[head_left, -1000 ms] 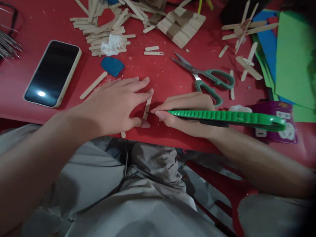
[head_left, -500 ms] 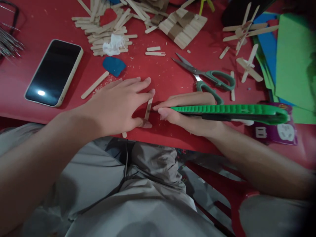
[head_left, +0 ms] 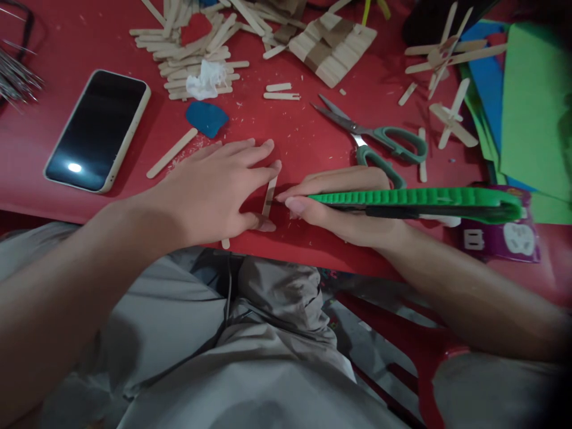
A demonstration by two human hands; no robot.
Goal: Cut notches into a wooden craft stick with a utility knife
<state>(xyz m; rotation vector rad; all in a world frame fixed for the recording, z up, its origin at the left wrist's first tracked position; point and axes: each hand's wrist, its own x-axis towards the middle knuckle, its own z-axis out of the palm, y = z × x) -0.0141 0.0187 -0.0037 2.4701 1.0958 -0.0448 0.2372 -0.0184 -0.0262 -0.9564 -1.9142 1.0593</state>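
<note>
A short wooden craft stick lies on the red tabletop, pinned near its ends by the index finger and thumb of my left hand. The other fingers of that hand are spread flat on the table. My right hand is closed around a green utility knife, whose handle points right. The knife's tip is by the stick's right side; the fingers partly hide the blade. Another craft stick pokes out from under my left hand at the table edge.
Open scissors lie just beyond my right hand. A phone is at left, near a blue scrap and a loose stick. Piled craft sticks, a stick bundle, green paper and a purple packet surround the hands.
Hardly anything differs. Both hands, the stick and the knife keep their places, with only a very slight shift of the view.
</note>
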